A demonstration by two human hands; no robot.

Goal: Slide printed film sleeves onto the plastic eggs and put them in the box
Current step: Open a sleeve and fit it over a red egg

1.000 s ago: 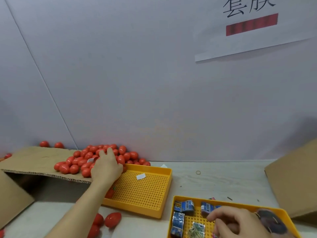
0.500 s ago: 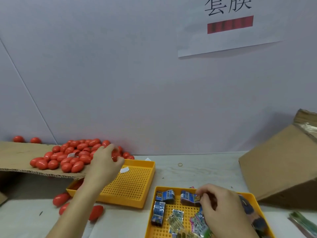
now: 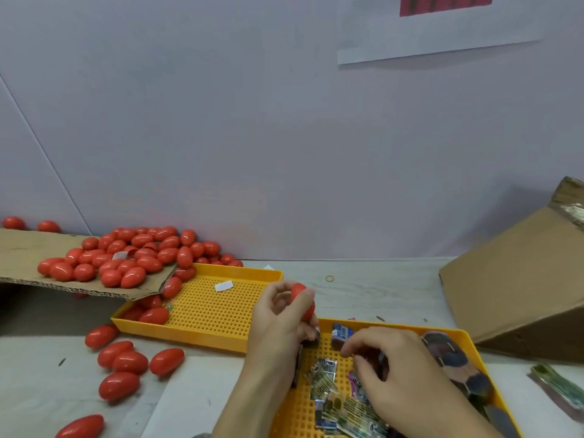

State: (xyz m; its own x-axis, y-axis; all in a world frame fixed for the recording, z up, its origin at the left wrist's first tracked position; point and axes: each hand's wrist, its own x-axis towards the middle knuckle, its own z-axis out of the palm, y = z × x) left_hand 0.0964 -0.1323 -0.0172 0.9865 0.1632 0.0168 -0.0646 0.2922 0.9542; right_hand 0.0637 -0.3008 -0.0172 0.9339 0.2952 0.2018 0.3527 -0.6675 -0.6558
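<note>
My left hand [image 3: 278, 324] holds one red plastic egg [image 3: 304, 301] upright between thumb and fingers, just left of the near yellow tray [image 3: 471, 341]. That tray holds several flat printed film sleeves [image 3: 325, 374]. My right hand [image 3: 401, 374] rests palm down among the sleeves with its fingers curled; whether it grips one is hidden under the hand. A heap of red eggs [image 3: 126, 257] lies on a cardboard flap [image 3: 28, 257] at the left. The cardboard box [image 3: 518, 289] stands tilted at the right.
A second yellow tray [image 3: 221, 311] sits left of centre with a few eggs in its left end and a white slip. Loose eggs [image 3: 129, 361] lie on the table at the lower left. A film stack [image 3: 559, 387] lies far right. A rubber band [image 3: 330, 278] lies near the wall.
My left hand came away from the egg heap with one egg and moved right and nearer, beside the sleeve tray. My right hand stayed among the sleeves. The camera tilted down.
</note>
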